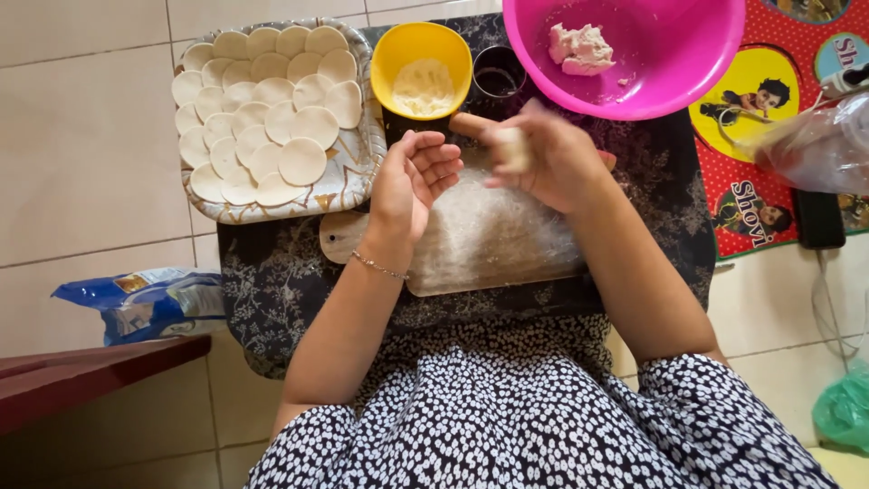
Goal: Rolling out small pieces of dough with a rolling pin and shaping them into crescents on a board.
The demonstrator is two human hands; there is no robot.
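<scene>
My right hand (543,156) is closed around a small pale lump of dough (512,148), held just above a floured wooden board (480,240). My left hand (415,178) hovers beside it, palm up, fingers apart and empty, a thin bracelet at the wrist. A wooden rolling pin (467,123) lies behind the hands, mostly hidden by them. Above, a pink bowl (670,81) holds a larger piece of dough (580,49).
A patterned tray (348,181) at the left carries several flat round dough discs (264,113). A yellow bowl of flour (423,83) and a small dark cup (497,77) stand behind the board. A dark cloth (272,281) covers the tiled floor; a blue packet (149,303) lies left.
</scene>
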